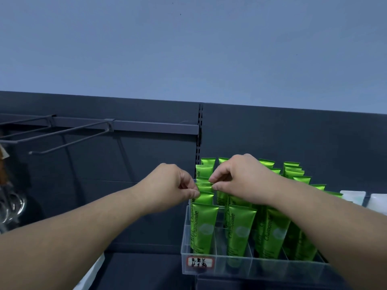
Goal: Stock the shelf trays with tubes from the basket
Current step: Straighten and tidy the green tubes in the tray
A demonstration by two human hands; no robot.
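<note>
A dark shelf (142,268) with a dark back panel (293,139) carries one clear tray (261,266), set at the left end of its bay. Dividers split the tray into lanes. Green tubes (204,229) stand upright in rows in the lanes. A red-bordered handwritten label (196,262) is fixed to the tray's front wall. White packs (352,197) stand just beside the tray's right side; their support is hidden.

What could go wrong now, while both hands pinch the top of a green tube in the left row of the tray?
1. The left hand and right hand pinch only the thin top edge of the green tube; it could slip or settle tilted.
2. The right hand lies over the second row of tubes, which stand close together; it may knock them askew.
</note>
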